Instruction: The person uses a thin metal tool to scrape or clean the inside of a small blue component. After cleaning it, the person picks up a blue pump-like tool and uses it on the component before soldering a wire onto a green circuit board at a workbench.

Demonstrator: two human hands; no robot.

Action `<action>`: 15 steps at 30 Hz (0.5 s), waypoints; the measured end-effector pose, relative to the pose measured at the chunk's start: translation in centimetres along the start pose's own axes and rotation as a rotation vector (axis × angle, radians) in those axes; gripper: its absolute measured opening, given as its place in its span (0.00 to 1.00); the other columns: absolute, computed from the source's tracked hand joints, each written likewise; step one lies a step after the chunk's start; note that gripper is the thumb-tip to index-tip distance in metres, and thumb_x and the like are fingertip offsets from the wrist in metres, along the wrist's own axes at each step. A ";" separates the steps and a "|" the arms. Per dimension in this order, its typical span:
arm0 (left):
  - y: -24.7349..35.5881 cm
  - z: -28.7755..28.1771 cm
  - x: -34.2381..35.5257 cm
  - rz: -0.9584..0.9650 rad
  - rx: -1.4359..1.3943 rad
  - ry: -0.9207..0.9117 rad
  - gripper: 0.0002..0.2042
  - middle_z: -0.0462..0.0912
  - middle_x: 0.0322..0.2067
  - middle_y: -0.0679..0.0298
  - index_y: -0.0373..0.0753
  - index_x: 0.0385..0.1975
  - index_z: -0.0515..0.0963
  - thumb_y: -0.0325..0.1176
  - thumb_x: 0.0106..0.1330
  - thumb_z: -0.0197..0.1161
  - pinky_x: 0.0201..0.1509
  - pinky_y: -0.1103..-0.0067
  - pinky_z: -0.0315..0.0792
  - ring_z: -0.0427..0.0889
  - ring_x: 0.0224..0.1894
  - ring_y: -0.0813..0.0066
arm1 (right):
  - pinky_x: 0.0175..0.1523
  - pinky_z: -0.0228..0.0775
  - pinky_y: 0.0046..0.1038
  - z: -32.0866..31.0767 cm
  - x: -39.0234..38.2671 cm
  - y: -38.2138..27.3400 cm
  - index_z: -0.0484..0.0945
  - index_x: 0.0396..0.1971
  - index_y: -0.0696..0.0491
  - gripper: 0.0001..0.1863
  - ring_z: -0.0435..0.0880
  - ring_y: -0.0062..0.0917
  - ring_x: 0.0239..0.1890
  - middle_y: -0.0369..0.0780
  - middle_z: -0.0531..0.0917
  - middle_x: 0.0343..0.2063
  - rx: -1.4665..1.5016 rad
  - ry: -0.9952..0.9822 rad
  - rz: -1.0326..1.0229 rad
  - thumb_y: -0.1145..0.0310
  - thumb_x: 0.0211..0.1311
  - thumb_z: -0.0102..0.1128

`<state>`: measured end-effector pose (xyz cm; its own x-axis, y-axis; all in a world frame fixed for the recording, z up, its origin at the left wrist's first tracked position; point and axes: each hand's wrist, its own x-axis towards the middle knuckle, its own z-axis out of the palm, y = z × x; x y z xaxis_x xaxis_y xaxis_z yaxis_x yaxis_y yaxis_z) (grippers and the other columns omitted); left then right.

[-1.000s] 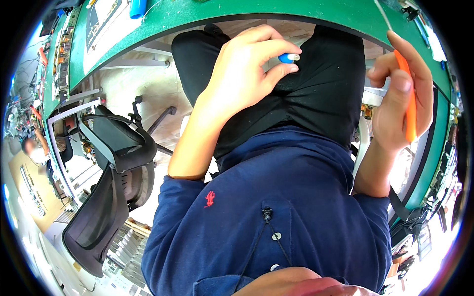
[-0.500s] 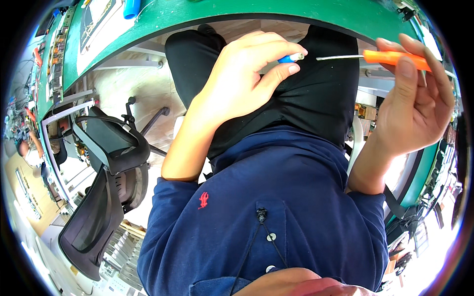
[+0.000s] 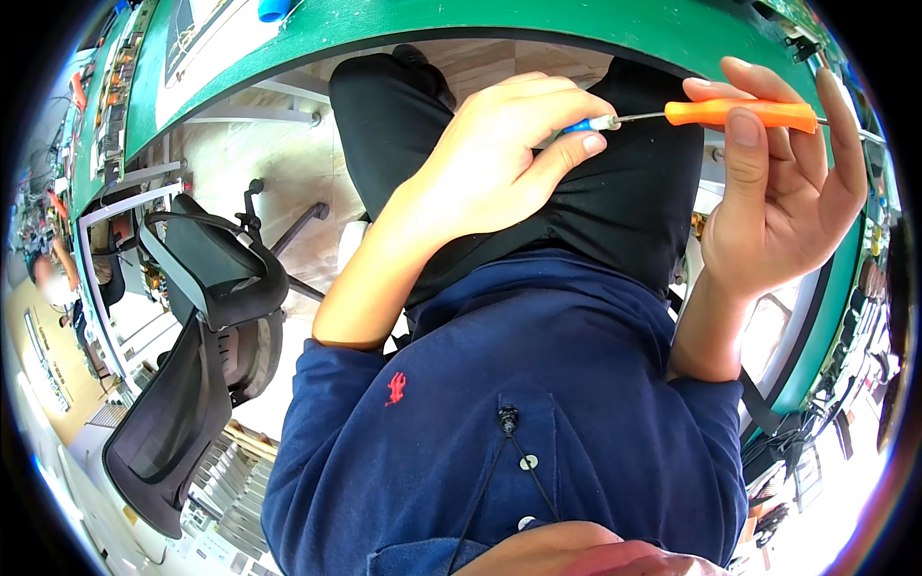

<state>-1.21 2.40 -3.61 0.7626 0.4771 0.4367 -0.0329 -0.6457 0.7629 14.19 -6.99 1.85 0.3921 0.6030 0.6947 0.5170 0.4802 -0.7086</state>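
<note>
My left hand pinches a small blue-and-white cylindrical piece between thumb and forefinger, above my lap. The curled fingers hide part of it. Level with it on the right, my right hand grips a screwdriver by its orange handle, with the thumb below and fingers spread around it. The thin metal shaft points left, and its tip meets the white end of the small piece. Whether the tip sits inside it or only touches it, I cannot tell.
Beyond my knees curves a green-topped workbench, with a blue cylindrical object near its edge. A black office chair stands at the left. Cables and parts crowd the right side, and another person is far left.
My right hand has moved left with the screwdriver, bringing its tip from a gap to the small piece. My left hand has shifted slightly right and down.
</note>
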 end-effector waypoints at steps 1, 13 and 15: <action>0.1 -0.1 0.0 0.016 -0.009 0.004 0.07 0.81 0.30 0.59 0.34 0.36 0.79 0.26 0.59 0.60 0.37 0.76 0.71 0.77 0.31 0.66 | 0.41 0.81 0.32 -0.1 0.0 0.2 0.64 0.52 0.62 0.19 0.85 0.39 0.35 0.53 0.81 0.36 -0.007 -0.053 -0.026 0.82 0.62 0.53; 0.7 1.2 -0.1 0.031 -0.019 0.045 0.05 0.78 0.27 0.57 0.34 0.34 0.76 0.26 0.60 0.58 0.36 0.71 0.69 0.76 0.32 0.59 | 0.39 0.79 0.27 -0.1 -2.1 1.4 0.66 0.41 0.60 0.14 0.84 0.33 0.32 0.52 0.81 0.31 -0.022 -0.262 -0.084 0.88 0.57 0.56; 0.8 1.1 0.3 0.038 0.040 0.051 0.05 0.77 0.27 0.57 0.35 0.34 0.76 0.26 0.60 0.58 0.35 0.71 0.68 0.76 0.31 0.59 | 0.40 0.80 0.31 -0.2 -1.9 1.6 0.65 0.42 0.60 0.12 0.84 0.38 0.34 0.55 0.80 0.32 0.003 -0.240 -0.123 0.85 0.60 0.53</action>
<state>-0.35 1.40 -3.43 0.7271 0.4810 0.4898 -0.0350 -0.6866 0.7262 14.47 -7.52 -0.61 0.1349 0.6739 0.7264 0.5475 0.5604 -0.6215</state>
